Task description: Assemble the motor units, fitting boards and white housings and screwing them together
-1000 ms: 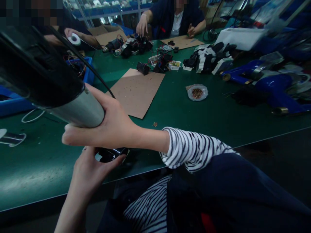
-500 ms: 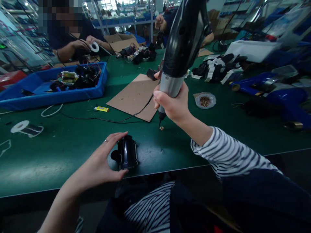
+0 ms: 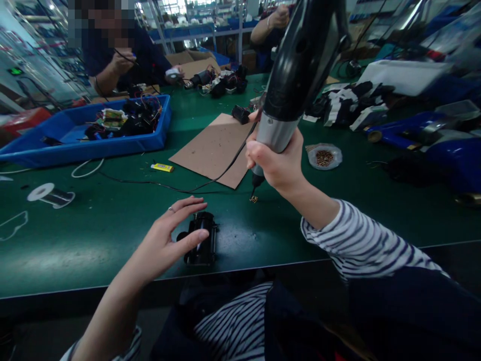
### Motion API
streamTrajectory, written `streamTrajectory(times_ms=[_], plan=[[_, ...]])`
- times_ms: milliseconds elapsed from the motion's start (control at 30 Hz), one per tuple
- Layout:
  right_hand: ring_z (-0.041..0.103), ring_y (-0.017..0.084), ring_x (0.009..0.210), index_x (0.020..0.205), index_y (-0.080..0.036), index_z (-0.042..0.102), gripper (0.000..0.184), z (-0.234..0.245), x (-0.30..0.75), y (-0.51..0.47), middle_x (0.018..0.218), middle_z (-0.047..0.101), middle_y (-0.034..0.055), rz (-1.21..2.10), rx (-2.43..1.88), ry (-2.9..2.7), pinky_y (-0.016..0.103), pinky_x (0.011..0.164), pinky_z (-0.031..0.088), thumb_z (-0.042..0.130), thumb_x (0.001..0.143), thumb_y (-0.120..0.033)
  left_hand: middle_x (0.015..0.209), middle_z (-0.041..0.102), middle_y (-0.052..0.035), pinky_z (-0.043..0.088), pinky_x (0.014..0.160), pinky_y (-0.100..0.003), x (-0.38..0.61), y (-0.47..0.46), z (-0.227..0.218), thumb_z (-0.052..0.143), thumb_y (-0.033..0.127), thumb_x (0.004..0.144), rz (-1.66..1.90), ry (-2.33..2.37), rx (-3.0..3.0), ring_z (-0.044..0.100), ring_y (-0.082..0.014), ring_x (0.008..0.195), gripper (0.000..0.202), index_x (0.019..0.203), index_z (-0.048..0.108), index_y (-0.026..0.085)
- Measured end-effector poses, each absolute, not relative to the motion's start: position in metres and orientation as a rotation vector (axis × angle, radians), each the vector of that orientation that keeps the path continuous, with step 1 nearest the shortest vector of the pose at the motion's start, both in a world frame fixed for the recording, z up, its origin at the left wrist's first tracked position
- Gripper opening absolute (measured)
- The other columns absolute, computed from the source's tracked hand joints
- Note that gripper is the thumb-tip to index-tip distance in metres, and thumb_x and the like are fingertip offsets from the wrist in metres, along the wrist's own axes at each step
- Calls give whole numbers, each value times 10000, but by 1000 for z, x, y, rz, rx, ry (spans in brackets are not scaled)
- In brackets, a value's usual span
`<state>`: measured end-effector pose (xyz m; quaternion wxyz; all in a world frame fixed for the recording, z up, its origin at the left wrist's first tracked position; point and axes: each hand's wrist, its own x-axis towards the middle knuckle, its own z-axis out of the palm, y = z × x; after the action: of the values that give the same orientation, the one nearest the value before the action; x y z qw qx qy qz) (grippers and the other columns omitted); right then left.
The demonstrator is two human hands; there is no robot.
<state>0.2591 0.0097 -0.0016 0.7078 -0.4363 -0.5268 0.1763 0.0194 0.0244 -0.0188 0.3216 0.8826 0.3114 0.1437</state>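
Note:
My right hand (image 3: 278, 158) is wrapped around the grey lower part of a black electric screwdriver (image 3: 298, 65), which points down. Its bit tip meets a small cluster of brass-coloured screws (image 3: 254, 199) just over the green table; whether any cling to the bit I cannot tell. My left hand (image 3: 175, 233) is open, thumb and fingers apart, hovering over a shiny black plastic housing (image 3: 203, 248) near the table's front edge. The thumb covers part of that housing.
Behind lie a cardboard sheet (image 3: 214, 150), a blue tray (image 3: 150, 140) of electronic parts and a bag of screws (image 3: 323, 157). A wire spool (image 3: 50, 195) and a yellow box cutter (image 3: 162, 167) are at left. Blue tool bodies (image 3: 413, 128) lie right. Two co-workers sit opposite.
My left hand has lifted off the black housing, its thumb swinging up over it. The right hand keeps the screwdriver at the screws. The co-workers' hands have moved. The view has shifted slightly.

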Motion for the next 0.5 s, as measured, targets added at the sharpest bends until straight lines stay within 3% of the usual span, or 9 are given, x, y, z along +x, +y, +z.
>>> streamTrajectory(times_ms=[200, 333, 400, 500], plan=[[412, 87, 382, 910, -229, 485, 294, 23, 244, 6, 557, 432, -65, 378, -703, -1053, 240, 369, 366, 591, 637, -250, 1094, 575, -53, 416, 905, -360, 50, 28, -19, 531, 408, 813, 493, 937, 2486, 524, -197, 1022, 351, 1072, 612, 185], [369, 88, 388, 643, -220, 464, 80, 47, 228, -8, 534, 358, -37, 454, -723, -992, 257, 390, 375, 541, 636, -244, 1031, 599, -44, 410, 874, -364, 65, 28, -19, 591, 384, 785, 442, 953, 2577, 518, -205, 990, 352, 1075, 611, 185], [334, 93, 386, 536, -211, 404, 165, 56, 222, -15, 529, 348, -14, 481, -773, -961, 268, 379, 366, 537, 613, -270, 989, 608, -32, 409, 841, -360, 68, 28, -20, 603, 362, 783, 448, 939, 2590, 525, -203, 952, 290, 1020, 634, 199], [314, 104, 381, 520, -213, 370, 199, 63, 216, -21, 519, 347, -3, 489, -805, -966, 276, 368, 363, 530, 625, -268, 902, 616, -12, 401, 782, -343, 65, 26, -22, 594, 306, 795, 543, 904, 2583, 537, -185, 871, 149, 884, 664, 209]])
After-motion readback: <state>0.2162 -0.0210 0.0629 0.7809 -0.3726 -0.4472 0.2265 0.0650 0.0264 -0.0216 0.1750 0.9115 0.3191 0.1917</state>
